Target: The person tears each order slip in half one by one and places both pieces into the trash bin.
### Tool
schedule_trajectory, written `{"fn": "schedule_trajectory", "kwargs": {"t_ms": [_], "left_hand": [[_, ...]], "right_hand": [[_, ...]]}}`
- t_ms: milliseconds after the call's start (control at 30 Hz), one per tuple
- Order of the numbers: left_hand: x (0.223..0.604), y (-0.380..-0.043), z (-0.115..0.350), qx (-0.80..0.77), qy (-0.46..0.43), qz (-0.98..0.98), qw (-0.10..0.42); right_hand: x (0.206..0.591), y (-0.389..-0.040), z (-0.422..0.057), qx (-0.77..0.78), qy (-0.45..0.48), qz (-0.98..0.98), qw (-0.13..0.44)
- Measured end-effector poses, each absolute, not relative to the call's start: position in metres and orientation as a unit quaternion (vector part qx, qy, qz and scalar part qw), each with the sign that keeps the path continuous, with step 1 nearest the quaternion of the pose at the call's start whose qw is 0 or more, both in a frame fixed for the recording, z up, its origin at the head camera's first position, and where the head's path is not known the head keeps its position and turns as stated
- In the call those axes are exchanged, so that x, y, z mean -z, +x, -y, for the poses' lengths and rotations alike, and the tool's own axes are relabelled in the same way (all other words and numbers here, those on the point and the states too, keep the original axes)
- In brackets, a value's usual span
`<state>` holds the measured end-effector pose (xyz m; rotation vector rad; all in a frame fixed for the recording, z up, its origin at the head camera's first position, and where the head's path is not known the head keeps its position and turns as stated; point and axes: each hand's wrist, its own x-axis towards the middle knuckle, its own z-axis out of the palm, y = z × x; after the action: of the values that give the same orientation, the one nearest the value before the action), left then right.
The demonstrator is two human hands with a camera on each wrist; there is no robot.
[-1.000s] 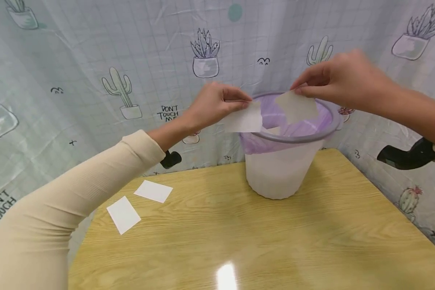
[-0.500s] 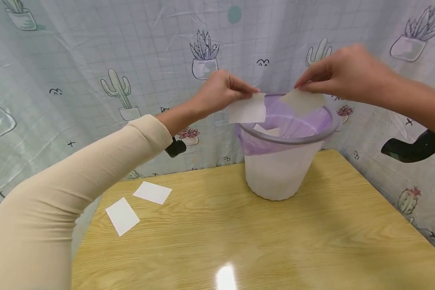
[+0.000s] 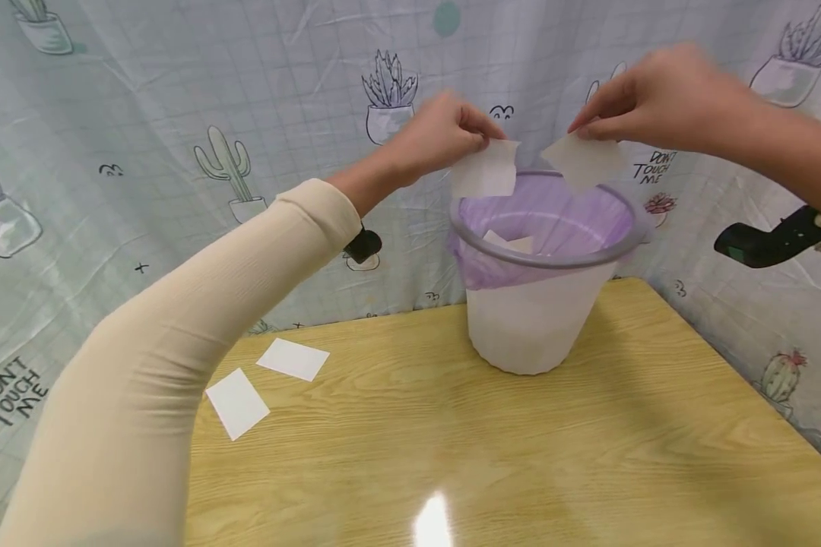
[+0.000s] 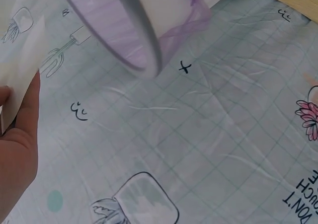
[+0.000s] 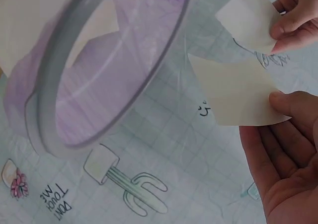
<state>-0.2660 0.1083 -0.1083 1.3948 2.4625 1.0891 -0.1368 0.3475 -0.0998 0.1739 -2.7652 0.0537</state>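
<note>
My left hand [image 3: 445,133] pinches a torn piece of white paper [image 3: 486,171] by its upper edge, above the left side of the bin. Over the bin's far right part, my right hand [image 3: 677,99] grips a second piece of paper [image 3: 586,161] between thumb and fingers. In the right wrist view, the right hand's paper [image 5: 238,95] hangs from the thumb, with the left hand [image 5: 300,20] and its paper [image 5: 251,18] just beyond. The white bin [image 3: 527,327] has a purple liner [image 3: 588,220] under a grey rim. Paper [image 3: 509,241] lies inside it.
Two white paper rectangles, one nearer [image 3: 238,404] and one farther [image 3: 293,359], lie on the left of the wooden table [image 3: 451,425]. A curtain [image 3: 301,99] printed with cacti hangs close behind the bin and along the right side.
Both hands have risen, each still pinching its paper, and shifted somewhat to the right. The papers now hang higher over the bin, showing more of its rim and liner.
</note>
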Motion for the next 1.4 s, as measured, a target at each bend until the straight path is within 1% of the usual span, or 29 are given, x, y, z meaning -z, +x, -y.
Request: {"fn": "schedule_trajectory", "kwargs": {"t_ms": [233,433,533,767,1100,1267,1400], "left_hand": [[0.103,-0.266,-0.125,-0.357,0.436,-0.822,0.080],[0.101,-0.268,-0.143,-0.364,0.421,-0.828,0.067],[0.099,-0.268,-0.151,-0.374,0.408,-0.830,0.069],[0.096,-0.266,-0.165,-0.384,0.378,-0.838,0.089],[0.094,-0.268,-0.180,-0.378,0.359,-0.847,0.102],[0.095,-0.267,-0.185,-0.375,0.363,-0.845,0.119],[0.096,-0.264,-0.187,-0.392,0.360,-0.833,0.150]], "right_hand": [[0.095,-0.146,-0.356,-0.016,0.046,0.984,0.172],[0.094,-0.157,-0.363,-0.021,0.038,0.987,0.154],[0.094,-0.162,-0.364,-0.018,0.031,0.989,0.144],[0.098,-0.175,-0.364,-0.044,0.019,0.992,0.114],[0.102,-0.180,-0.367,-0.052,0.015,0.993,0.104],[0.103,-0.181,-0.370,-0.055,0.018,0.993,0.101],[0.106,-0.180,-0.370,-0.065,0.025,0.994,0.090]]}}
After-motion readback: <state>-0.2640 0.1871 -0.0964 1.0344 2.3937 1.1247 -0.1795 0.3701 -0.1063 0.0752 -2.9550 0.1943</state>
